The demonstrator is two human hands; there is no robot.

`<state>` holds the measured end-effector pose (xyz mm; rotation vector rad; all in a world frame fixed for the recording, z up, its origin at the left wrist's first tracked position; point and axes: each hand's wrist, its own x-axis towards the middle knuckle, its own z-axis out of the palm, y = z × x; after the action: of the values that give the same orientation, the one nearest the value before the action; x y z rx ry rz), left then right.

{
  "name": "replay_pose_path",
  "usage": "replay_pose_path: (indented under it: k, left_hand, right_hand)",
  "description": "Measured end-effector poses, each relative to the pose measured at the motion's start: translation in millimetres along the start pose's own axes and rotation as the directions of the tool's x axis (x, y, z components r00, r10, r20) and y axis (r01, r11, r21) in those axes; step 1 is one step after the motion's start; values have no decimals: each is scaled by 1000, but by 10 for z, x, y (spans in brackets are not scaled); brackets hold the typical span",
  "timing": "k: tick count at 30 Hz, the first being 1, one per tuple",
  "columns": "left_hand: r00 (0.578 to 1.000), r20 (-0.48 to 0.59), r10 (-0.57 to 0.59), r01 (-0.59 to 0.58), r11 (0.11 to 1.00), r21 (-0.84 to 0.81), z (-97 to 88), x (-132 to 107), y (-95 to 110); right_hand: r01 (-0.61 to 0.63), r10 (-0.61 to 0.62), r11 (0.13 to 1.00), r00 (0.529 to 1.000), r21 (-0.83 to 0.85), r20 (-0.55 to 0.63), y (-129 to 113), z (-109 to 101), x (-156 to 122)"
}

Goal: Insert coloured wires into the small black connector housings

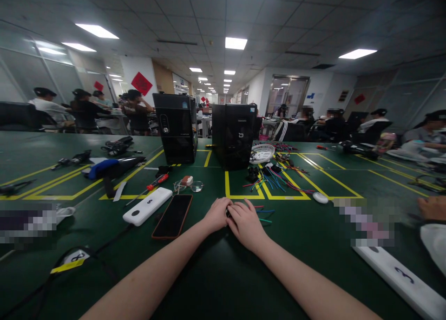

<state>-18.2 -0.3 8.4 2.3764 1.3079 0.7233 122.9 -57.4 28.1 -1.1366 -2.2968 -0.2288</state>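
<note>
1. On the near side of the green table (299, 227), about midway between its left and right edges, the left hand (218, 213) and right hand (246, 218) meet, knuckles up.
2. Between them is a small dark piece (228, 213), mostly covered by fingers; its exact shape is too hidden to tell. Red, blue and green wires (266, 212) stick out past the right hand toward the table's right edge – whether they join the piece is not visible.
3. Both hands look closed on the piece, with the fingers bent inward. Which fingertips carry the pinch cannot be told, since the knuckles cover them.
4. The step in hand seems to be close finger work on this piece, held just over the table or resting on it; the view does not settle which.
5. The next move, as judged from this pose, calls for one hand steadying the piece while the other shifts its hold – gently, as thin wires could bend or snag.
6. Toward the table's far edge, beyond the right hand, lies a tangle of loose wires (275, 179), near a white basket (268, 153). A phone (173, 217) lies nearer the left edge than the hands, well apart from the wires.
</note>
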Motion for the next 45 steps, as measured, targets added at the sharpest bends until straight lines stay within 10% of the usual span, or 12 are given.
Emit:
replay_pose_path:
  k: [45]
  left_hand:
    - [1000,-17,20,-21,1000,-24,52,8,-40]
  right_hand:
    - [-86,88,989,996,118,-7,264,123,-8]
